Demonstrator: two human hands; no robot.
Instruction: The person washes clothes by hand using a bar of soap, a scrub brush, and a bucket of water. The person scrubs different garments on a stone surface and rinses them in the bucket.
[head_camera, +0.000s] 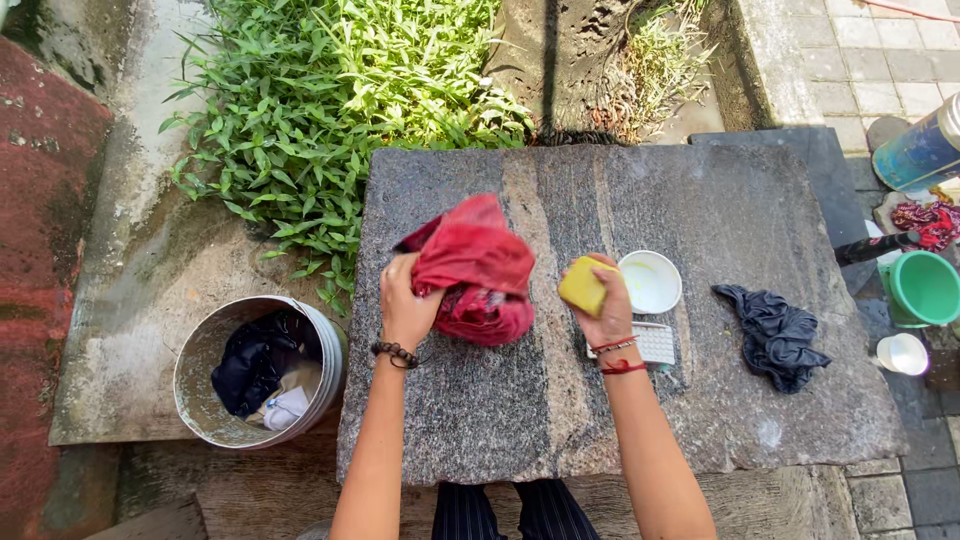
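In the head view, the left hand (403, 305) has its fingers clamped on a bunched red cloth (476, 272), gripping it at its left edge. The cloth billows up and to the right of those fingers and hangs over the middle of a grey stone slab (500, 420); whether its lower folds touch the stone I cannot tell. A dark beaded bracelet (395, 353) circles the left wrist just below the hand.

The right hand (603, 305) has its fingers closed around a yellow bar of soap (583, 287), which sticks out to the left of the fingers, toward the red cloth. Soap and cloth are near each other but apart. Red thread bands (622, 356) sit on the right wrist.

Just to the right of the right hand's fingers stands a small white bowl (651, 281) on the slab. Below those fingers, partly hidden by the wrist, lies a white scrubbing brush (655, 344). Further right, well apart from the fingers, a dark grey garment (775, 335) lies crumpled on the stone.

To the left of the left hand's fingers and lower, off the slab, stands a metal bucket (190, 390) holding dark and white clothes. Above both hands, beyond the slab's far edge, grows a patch of green leafy plants (330, 90). At the far right edge stand a green plastic bucket (925, 288), a small white cup (902, 354) and a blue cylindrical container (920, 152).
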